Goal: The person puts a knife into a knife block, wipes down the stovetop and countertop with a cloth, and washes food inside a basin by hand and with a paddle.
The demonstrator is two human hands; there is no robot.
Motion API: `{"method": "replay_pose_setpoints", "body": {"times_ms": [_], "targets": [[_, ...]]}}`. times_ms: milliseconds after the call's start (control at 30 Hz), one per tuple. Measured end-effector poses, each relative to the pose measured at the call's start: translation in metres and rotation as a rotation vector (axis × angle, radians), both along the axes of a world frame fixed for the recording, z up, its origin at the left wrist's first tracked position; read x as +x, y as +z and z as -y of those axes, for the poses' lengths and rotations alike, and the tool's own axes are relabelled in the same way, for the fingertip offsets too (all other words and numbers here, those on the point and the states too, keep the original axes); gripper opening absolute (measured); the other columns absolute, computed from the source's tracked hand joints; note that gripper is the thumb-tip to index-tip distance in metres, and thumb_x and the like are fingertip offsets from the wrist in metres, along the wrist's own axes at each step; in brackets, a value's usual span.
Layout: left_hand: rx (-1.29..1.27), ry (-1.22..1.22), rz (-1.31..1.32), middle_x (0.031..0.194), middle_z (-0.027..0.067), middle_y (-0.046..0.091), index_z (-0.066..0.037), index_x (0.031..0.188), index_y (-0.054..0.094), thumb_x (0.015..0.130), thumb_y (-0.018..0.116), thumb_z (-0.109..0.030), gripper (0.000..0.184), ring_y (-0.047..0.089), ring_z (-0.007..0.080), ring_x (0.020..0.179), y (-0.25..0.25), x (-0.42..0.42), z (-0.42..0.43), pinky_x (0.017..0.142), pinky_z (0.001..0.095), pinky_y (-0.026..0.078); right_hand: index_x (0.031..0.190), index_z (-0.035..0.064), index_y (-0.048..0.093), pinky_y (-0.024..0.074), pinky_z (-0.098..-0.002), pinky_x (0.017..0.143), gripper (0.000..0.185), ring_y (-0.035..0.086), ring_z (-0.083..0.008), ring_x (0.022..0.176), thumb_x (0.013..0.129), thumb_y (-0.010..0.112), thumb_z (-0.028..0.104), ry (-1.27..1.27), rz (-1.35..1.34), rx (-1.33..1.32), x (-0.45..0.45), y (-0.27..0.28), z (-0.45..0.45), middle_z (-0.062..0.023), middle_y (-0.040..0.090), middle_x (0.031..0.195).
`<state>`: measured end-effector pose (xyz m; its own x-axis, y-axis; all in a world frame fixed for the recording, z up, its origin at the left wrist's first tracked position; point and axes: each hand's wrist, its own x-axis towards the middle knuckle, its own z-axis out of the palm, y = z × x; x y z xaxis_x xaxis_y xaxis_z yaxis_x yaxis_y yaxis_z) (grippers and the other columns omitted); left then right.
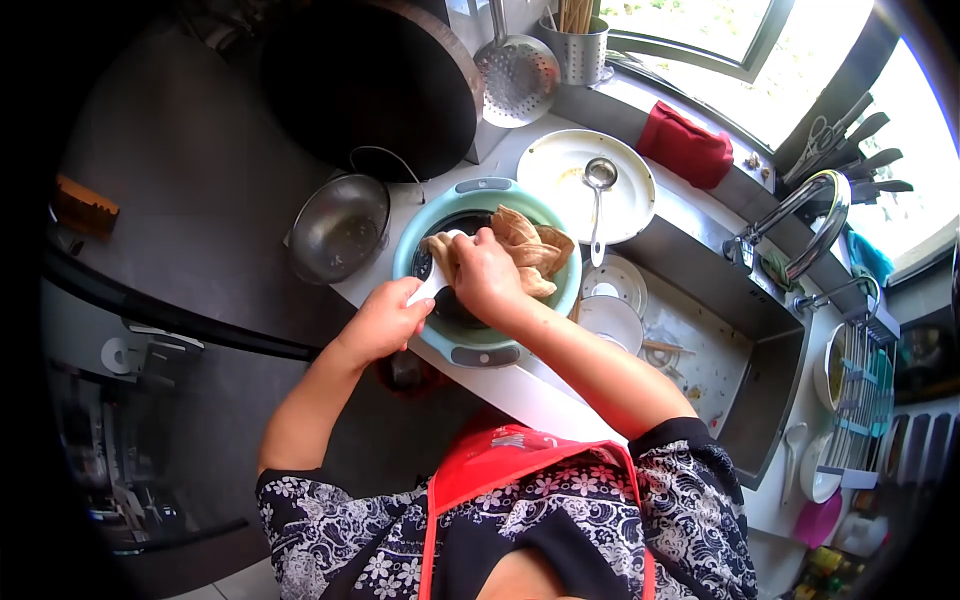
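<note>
A light green basin (408, 232) with grey handles stands on the white counter, dark inside. Tan-brown folded pieces (530, 245) that look soft are heaped at its right side. Over the basin's left part, my left hand (388, 318) grips a white utensil (432, 286) by its lower end. My right hand (484, 272) is closed on a tan piece (440, 250) against the utensil's upper end. The fingertips of my right hand are partly hidden.
A metal strainer bowl (340, 228) sits left of the basin. Behind it is a large dark wok (370, 90). A white plate (560, 160) with a ladle (599, 190) lies at the back right, beside the sink (765, 385) with dishes and a faucet (835, 225). Knives (862, 150) stand near the window.
</note>
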<state>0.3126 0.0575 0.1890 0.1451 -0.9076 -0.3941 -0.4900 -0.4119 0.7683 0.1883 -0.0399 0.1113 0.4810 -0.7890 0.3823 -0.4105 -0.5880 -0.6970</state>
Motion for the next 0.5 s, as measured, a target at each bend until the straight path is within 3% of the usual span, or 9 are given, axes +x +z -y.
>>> {"method": "replay_pose_setpoints", "body": {"times_ms": [200, 367, 500], "targets": [[0.027, -0.039, 0.050, 0.063, 0.0030, 0.053, 0.000, 0.084, 0.053, 0.086, 0.051, -0.015, 0.015, 0.048, 0.0106, 0.045, 0.006, 0.000, -0.003, 0.040, 0.0269, 0.039, 0.096, 0.0051, 0.056, 0.0494, -0.0462, 0.069, 0.025, 0.058, -0.0403, 0.077, 0.072, 0.061, 0.009, 0.134, -0.136, 0.015, 0.000, 0.010, 0.012, -0.0220, 0.051, 0.093], [0.082, -0.037, 0.107, 0.062, 0.0021, 0.053, -0.001, 0.085, 0.053, 0.087, 0.051, -0.015, 0.014, 0.048, 0.0101, 0.045, 0.019, 0.013, -0.014, 0.041, 0.0260, 0.039, 0.093, 0.0023, 0.058, 0.0512, -0.0411, 0.071, 0.019, 0.061, -0.0350, 0.080, 0.076, 0.057, 0.009, 0.112, -0.311, -0.074, 0.001, -0.006, 0.034, -0.0197, 0.054, 0.095], [0.062, -0.014, 0.147, 0.062, 0.0020, 0.053, -0.001, 0.087, 0.055, 0.086, 0.051, -0.015, 0.015, 0.048, 0.0096, 0.046, 0.020, 0.015, -0.017, 0.041, 0.0260, 0.039, 0.089, 0.0034, 0.066, 0.0528, -0.0358, 0.070, 0.017, 0.063, -0.0265, 0.088, 0.080, 0.055, 0.013, 0.191, -0.759, -0.142, 0.011, -0.010, 0.034, -0.0158, 0.061, 0.098]]}}
